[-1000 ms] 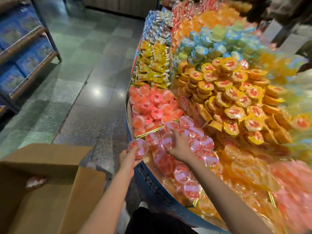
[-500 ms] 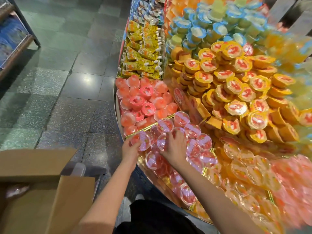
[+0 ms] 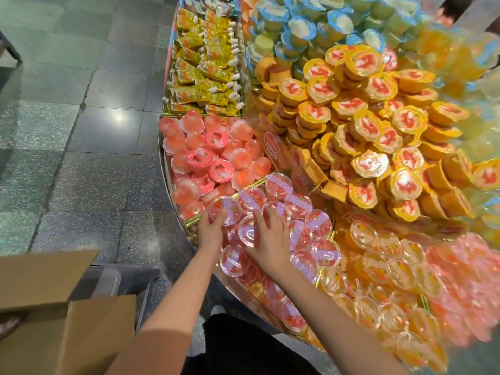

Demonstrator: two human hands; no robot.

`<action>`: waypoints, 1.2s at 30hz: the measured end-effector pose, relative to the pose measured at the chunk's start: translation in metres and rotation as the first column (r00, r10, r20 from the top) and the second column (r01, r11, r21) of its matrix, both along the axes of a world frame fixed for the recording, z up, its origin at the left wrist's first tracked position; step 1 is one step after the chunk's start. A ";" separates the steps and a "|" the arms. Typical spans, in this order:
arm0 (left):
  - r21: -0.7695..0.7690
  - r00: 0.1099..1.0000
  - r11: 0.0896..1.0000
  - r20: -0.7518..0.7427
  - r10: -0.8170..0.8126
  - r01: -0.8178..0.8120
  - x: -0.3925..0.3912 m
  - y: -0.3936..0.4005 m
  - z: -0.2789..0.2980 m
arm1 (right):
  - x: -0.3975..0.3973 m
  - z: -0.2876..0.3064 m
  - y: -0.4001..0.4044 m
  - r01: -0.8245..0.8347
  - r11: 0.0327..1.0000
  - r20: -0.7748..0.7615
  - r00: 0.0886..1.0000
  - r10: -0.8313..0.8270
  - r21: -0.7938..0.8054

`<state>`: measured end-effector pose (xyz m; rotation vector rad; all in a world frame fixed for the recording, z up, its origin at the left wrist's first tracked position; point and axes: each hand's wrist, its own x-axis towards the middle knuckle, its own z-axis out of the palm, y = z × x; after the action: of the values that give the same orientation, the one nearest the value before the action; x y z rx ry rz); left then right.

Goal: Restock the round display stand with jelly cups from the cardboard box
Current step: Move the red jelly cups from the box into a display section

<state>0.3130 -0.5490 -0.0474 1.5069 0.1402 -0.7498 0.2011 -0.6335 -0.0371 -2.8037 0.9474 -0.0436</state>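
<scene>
- The left hand [image 3: 209,228] gripped a clear jelly cup [image 3: 225,210] with red filling, fingers curled round its near rim, and held it at the left edge of the clear-cup section, just beside the gold divider [image 3: 250,185].
- The right hand [image 3: 266,240] lay flat with fingers spread over the clear cups [image 3: 299,205] in that section; its grip was loose and open, pressing on their lids rather than closed on any one cup.
- The round display stand [image 3: 162,169] filled the right side of the view, its curved rim running from far to near.
- Beyond the divider sat a section of pink jelly cups [image 3: 213,155], and farther still one of yellow pouches [image 3: 205,69].
- Orange-lidded cups [image 3: 373,125] were heaped high to the right, with blue-lidded cups [image 3: 300,28] at the far side.
- Clear cups with yellow fruit [image 3: 384,269] lay to the right of the hands.
- The cardboard box [image 3: 62,320] stood at the near left on the tiled floor [image 3: 81,131], flaps open; its contents could not be made out.
</scene>
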 end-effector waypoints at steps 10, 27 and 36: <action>0.163 0.994 0.984 0.074 -0.079 0.066 0.011 0.002 -0.002 | 0.000 0.004 0.001 0.005 0.997 -0.005 1.000 -0.005 0.078; 0.127 0.985 0.977 -0.034 -0.171 0.174 0.010 0.036 0.012 | -0.001 0.035 0.008 -0.009 0.991 -0.047 0.999 0.016 0.132; 0.243 0.956 0.934 0.072 -0.285 0.260 0.023 0.119 0.047 | 0.032 0.065 0.063 -0.205 0.963 0.180 0.968 0.173 0.176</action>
<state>0.3364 -0.4298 -0.0003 1.8097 -0.0672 -0.8957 0.2329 -0.5703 0.0278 -2.6490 0.6081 -0.1443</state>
